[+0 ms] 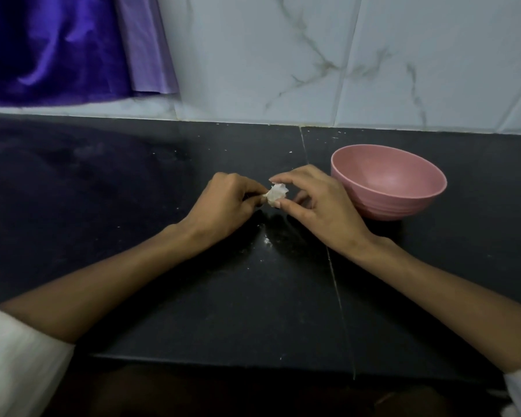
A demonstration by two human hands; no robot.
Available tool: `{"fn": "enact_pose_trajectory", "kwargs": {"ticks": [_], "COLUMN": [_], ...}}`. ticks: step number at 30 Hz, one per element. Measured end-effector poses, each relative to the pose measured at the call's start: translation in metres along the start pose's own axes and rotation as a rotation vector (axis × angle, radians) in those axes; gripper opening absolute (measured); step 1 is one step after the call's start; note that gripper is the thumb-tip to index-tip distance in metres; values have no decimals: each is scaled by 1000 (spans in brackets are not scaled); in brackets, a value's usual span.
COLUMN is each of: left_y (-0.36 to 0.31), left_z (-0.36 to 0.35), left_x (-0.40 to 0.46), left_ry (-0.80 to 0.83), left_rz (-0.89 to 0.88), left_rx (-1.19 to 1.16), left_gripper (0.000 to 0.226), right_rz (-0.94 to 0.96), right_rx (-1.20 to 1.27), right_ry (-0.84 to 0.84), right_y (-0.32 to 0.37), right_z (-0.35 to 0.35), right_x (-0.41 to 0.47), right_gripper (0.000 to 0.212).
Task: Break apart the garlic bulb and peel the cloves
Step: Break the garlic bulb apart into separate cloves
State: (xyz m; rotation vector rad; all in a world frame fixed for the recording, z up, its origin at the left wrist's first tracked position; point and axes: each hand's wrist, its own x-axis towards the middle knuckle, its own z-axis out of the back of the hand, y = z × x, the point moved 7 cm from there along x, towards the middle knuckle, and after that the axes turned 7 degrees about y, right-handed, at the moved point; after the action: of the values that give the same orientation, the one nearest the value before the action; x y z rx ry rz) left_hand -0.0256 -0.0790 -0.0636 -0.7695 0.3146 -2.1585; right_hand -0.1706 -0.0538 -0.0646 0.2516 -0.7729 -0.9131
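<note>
Head view: dark countertop (133,266), then pink bowl (388,182) just right of the hands. Right hand (319,203) pinches the garlic bulb (276,194) between forefinger and thumb; left hand (226,200), fingers curled, grips its other side above the counter.

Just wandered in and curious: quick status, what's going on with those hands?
Left hand and right hand both pinch the garlic above the dark counter. Papery skin partly lifted. Pink bowl beside the right hand looks empty. Nothing in the way.

No readable text, label or number appears anywhere.
</note>
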Motion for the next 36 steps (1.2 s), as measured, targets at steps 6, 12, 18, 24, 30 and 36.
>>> {"fn": "enact_pose_trajectory", "kwargs": {"ticks": [6, 12, 18, 24, 30, 36], "left_y": [0, -5, -9, 17, 16, 21], "left_z": [2, 5, 12, 19, 21, 29], "left_x": [1, 2, 2, 5, 6, 4], "left_ry": [26, 12, -29, -76, -113, -170], "left_rz": [-57, -119, -152, -63, -59, -67], "left_rx": [33, 67, 59, 53, 37, 15], "left_gripper": [19, 28, 38, 34, 26, 17], "right_rz": [67, 27, 25, 42, 5, -22], "right_rx": [-26, 36, 145, 136, 166, 177], "right_ry": [-22, -57, -66, -53, -81, -84], "right_y": [6, 5, 11, 17, 12, 6], "right_z": [2, 3, 1, 0, 2, 2], "right_x": [2, 2, 1, -3, -3, -4], "right_gripper": [13, 8, 10, 11, 10, 13]}}
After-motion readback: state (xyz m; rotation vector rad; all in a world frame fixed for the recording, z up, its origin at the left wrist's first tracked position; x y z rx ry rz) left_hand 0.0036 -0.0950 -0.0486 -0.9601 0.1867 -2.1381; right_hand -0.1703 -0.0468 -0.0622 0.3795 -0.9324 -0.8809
